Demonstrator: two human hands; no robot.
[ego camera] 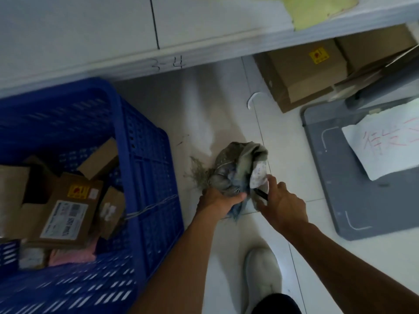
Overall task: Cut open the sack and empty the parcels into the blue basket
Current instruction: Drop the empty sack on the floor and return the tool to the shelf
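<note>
A crumpled grey-green woven sack (235,164) with frayed threads hangs bunched above the tiled floor, right of the blue basket (145,168). My left hand (217,200) grips its lower part. My right hand (281,205) holds a dark cutter (260,193) against the sack, close to a white label (258,175) on it. Inside the basket lie several cardboard parcels (68,211) and a pink soft packet (72,257).
A white shelf edge (136,62) runs across the top. Cardboard boxes (303,73) sit under it at the right. A grey platform scale (362,200) with a sheet of paper (385,146) lies at the right. My white shoe (263,277) stands below the hands.
</note>
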